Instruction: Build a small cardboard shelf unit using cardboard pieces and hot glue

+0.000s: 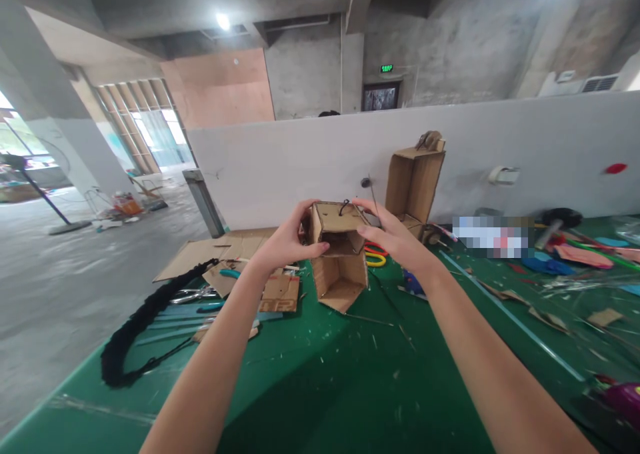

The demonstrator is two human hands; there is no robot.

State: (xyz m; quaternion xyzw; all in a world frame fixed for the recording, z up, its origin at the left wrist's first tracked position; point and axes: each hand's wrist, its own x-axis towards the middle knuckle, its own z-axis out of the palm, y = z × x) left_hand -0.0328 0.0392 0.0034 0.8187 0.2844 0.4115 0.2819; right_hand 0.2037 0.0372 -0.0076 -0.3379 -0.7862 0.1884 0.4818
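Both hands grip a small open-fronted cardboard box (336, 219) from its two sides. My left hand (290, 241) has its thumb at the lower front edge and fingers round the left side. My right hand (387, 231) presses its thumb on the right front edge, fingers along the top. A dark looped wire (344, 207) pokes up through the box's top. Directly below is a second open cardboard box (341, 285) on the green table; whether the two are joined I cannot tell. A thin rod with a dark round end (366, 183) rises behind my right hand.
A tall cardboard frame (414, 184) stands at the back right. Scissors with yellow handles (376, 261) lie behind the boxes. On the left are cardboard scraps (281, 291), a black braided cord (130, 327) and light strips. A white partition (300, 161) bounds the green table (325, 387).
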